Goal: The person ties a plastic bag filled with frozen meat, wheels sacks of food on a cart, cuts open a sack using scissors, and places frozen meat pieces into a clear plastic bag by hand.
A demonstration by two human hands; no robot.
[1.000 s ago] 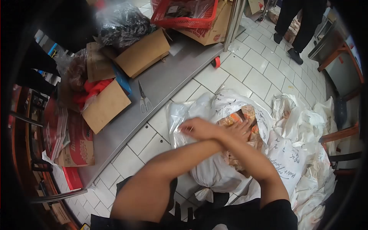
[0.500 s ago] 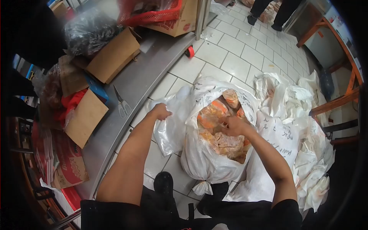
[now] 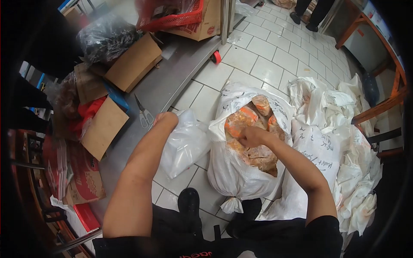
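A clear plastic bag [image 3: 185, 146] hangs puffed out above the tiles, its upper edge gripped by my left hand [image 3: 167, 119]. My right hand [image 3: 254, 136], fingers curled, is inside the torn opening of a white sack [image 3: 232, 178]. It touches one of several plastic-wrapped packets with orange print [image 3: 241, 121]; its fingertips are partly hidden against that packet. More packets lie around and below the hand in the sack. Scissors [image 3: 144, 115] with grey handles rest on the metal shelf, just left of my left hand.
The metal shelf [image 3: 172, 73] on the left bears open cardboard boxes [image 3: 133, 62] and a red basket [image 3: 172, 19]. More white sacks [image 3: 309, 163] lie at the right, beside an orange-framed table [image 3: 378, 109]. Another person's legs [image 3: 316, 15] stand at the top right.
My arms have uncrossed. My left hand has moved left to the shelf edge, drawing up the clear bag, which has opened out. My right hand has curled among the packets.
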